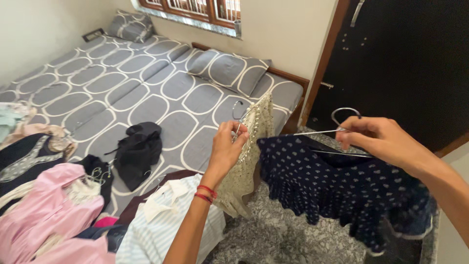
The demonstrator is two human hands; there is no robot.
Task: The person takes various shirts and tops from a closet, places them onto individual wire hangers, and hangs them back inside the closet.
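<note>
I held a navy dotted garment (337,195) up over the speckled floor (273,234), just off the bed's corner, on a wire hanger (337,128). My right hand (381,139) was closed around that hanger below its hook, arm reaching in from the right. My left hand (227,146), wrist raised, pinched a second hanger (239,115) carrying a cream beaded top (249,161), hanging touching the navy one. Left of it, the bed (122,93) lay bare toward the pillows (229,71), clothes (63,205) heaped along its near edge. A dark door (410,58) stood close behind.
</note>
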